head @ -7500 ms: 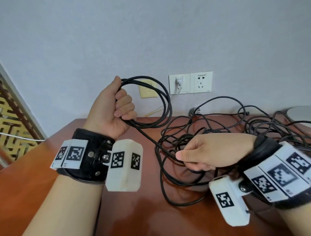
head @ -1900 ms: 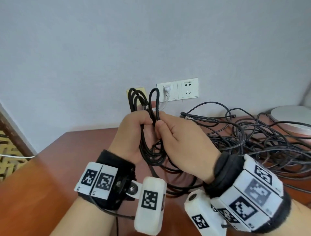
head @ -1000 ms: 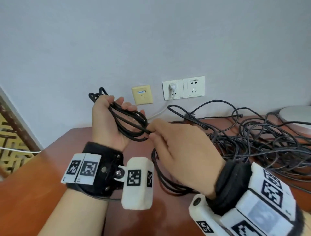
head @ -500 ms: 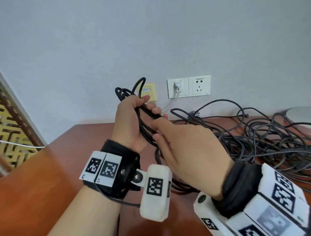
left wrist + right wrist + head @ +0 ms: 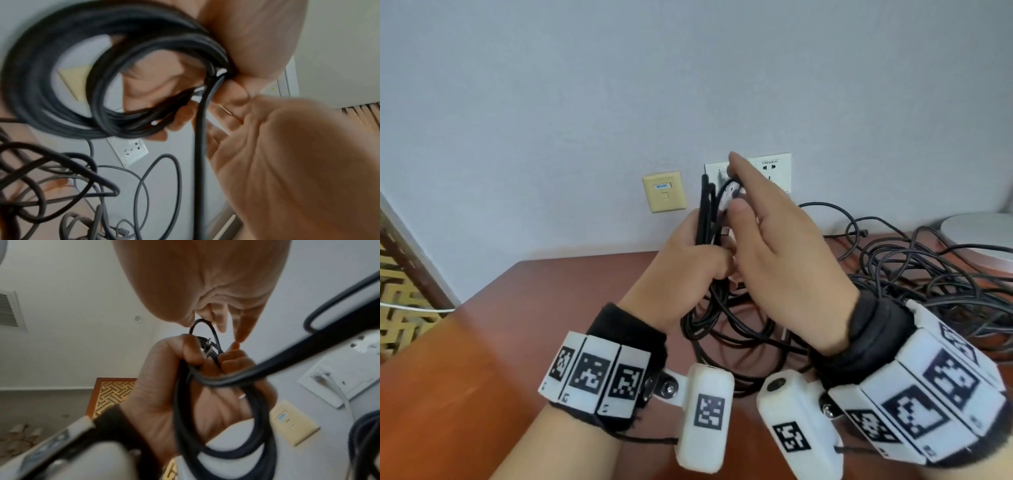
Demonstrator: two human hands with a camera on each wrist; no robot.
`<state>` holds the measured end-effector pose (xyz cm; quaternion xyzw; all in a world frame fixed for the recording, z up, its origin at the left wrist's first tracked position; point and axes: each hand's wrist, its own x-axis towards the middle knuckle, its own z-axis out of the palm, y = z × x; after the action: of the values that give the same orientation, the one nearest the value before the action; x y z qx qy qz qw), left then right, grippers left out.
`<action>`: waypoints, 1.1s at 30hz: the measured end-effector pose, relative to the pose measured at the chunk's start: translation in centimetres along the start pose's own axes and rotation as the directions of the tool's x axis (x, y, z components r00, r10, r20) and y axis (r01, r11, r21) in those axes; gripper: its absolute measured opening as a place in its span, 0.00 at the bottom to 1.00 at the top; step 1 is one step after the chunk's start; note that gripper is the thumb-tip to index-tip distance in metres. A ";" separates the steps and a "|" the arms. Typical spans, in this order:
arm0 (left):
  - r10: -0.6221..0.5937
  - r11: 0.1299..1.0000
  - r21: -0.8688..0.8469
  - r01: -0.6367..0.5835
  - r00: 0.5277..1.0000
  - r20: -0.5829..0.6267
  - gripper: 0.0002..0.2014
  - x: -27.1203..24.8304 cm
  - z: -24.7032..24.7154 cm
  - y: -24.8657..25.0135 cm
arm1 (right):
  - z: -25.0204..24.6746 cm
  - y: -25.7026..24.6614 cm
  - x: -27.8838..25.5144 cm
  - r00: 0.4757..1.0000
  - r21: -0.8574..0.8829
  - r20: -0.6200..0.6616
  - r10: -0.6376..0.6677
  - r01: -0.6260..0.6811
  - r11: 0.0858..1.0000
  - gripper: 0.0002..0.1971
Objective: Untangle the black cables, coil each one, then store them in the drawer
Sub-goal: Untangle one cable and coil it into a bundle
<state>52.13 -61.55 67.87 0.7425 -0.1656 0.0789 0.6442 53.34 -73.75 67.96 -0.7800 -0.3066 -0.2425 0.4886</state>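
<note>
My left hand [image 5: 688,260] grips a coil of black cable [image 5: 707,212] upright above the desk; its loops hang below the fist. In the left wrist view the fingers [image 5: 148,84] curl round the coil [image 5: 30,105]. My right hand [image 5: 756,212] is against the coil with index finger and thumb spread and straight, and a thin loop [image 5: 202,321] rises between them. In the right wrist view my left hand [image 5: 156,386] clasps the coil [image 5: 263,434], and a loose strand [image 5: 308,350] leads away right. More black cables [image 5: 928,281] lie tangled on the desk. No drawer is in view.
The red-brown desk [image 5: 517,342] stands against a grey wall with white power outlets [image 5: 774,171] and a yellow data socket [image 5: 664,192]. A round pale object [image 5: 983,236] sits at the far right. A wooden lattice screen [image 5: 397,291] stands at the left.
Both hands rose and shifted right, in front of the outlets. My right hand went from pinching the cable to spread fingers. The coil now stands upright in my left fist.
</note>
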 end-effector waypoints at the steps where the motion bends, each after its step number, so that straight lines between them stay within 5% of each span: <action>1: -0.023 1.000 0.002 0.023 0.999 0.024 0.15 -0.2 0.0 0.0 | -0.2 0.2 0.1 0.998 -0.024 -0.024 -0.061 0.060 0.998 0.23; 3: -0.068 0.994 -0.080 0.074 0.995 0.067 0.16 -0.5 0.2 -0.3 | -0.6 0.7 0.1 0.993 -0.003 -0.018 -0.113 0.113 0.994 0.22; 6: -0.141 0.917 -0.359 0.174 0.983 0.115 0.13 -0.1 0.0 -0.5 | -1.3 0.9 0.0 0.997 0.192 0.078 -0.022 0.007 0.981 0.24; 9: -0.180 0.846 -0.488 0.215 0.976 0.119 0.22 0.4 -1.0 -0.4 | -1.4 0.8 0.4 1.000 0.275 -0.020 0.006 0.000 0.961 0.18; 16: -0.182 0.952 -0.239 0.192 0.981 0.063 0.15 0.6 -0.8 -1.3 | -1.3 0.4 0.3 0.992 0.307 -0.117 0.050 -0.012 0.952 0.12; 19: -0.179 0.966 -0.185 0.178 0.984 0.013 0.17 0.6 -0.2 -1.8 | -0.7 0.4 0.0 0.986 0.230 -0.147 0.074 -0.038 0.972 0.13; 23: -0.131 0.971 -0.215 0.108 0.986 -0.100 0.06 0.8 0.1 -1.0 | 0.3 0.4 -0.5 0.998 0.019 -0.064 -0.010 0.011 1.000 0.23; 25: -0.166 0.908 -0.417 0.043 0.951 -0.262 0.10 1.0 -1.1 -0.3 | 0.9 0.8 -1.0 0.990 -0.180 0.134 0.036 -0.011 0.984 0.26; 26: -0.173 0.872 -0.490 -0.024 0.919 -0.354 0.12 1.2 -2.0 -0.2 | 1.1 1.0 -1.2 0.973 -0.283 0.223 0.065 0.001 0.959 0.20; 27: -0.172 0.850 -0.517 -0.101 0.874 -0.454 0.13 1.3 -3.1 0.0 | 1.1 1.1 -1.3 0.953 -0.353 0.295 0.075 0.036 0.935 0.12; 30: -0.162 0.829 -0.490 -0.270 0.722 -0.673 0.10 1.4 -5.7 0.3 | 1.0 0.4 -1.8 0.919 -0.338 0.394 0.002 0.143 0.930 0.16; 32: -0.165 0.780 -0.529 -0.336 0.704 -0.691 0.09 1.2 -6.4 0.4 | 1.2 -0.5 -2.0 0.883 -0.287 0.460 -0.094 0.248 0.925 0.14; 33: -0.163 0.733 -0.580 -0.356 0.735 -0.658 0.08 1.1 -6.6 0.5 | 1.3 -0.6 -2.1 0.852 -0.242 0.508 -0.124 0.279 0.929 0.12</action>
<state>53.64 -55.29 69.75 0.3671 0.0195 0.3113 0.8763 51.59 -72.87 66.37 -0.8450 -0.4585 -0.1347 0.2403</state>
